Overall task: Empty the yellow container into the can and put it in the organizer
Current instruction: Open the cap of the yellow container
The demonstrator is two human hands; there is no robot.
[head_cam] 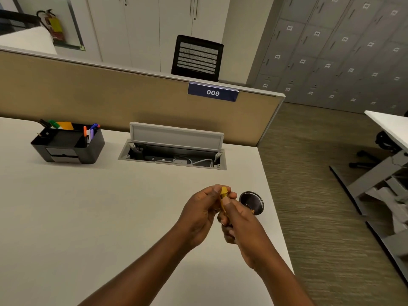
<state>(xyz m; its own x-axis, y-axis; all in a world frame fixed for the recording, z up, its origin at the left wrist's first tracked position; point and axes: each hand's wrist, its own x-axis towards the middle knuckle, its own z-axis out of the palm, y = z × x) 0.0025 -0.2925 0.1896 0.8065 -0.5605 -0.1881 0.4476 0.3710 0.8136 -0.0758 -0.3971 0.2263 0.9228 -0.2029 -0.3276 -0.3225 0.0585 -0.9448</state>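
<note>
Fingers (215, 192) of both hands curled around yellow container (223, 196), beside can (251, 203)

Both forearms are bare to the frame edge, and the left hand (198, 212) and right hand (240, 221) seem ringless.

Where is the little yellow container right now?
In the head view, the yellow container is held up between the left hand and right hand, above the desk's right side, just left of the dark round can.
</note>
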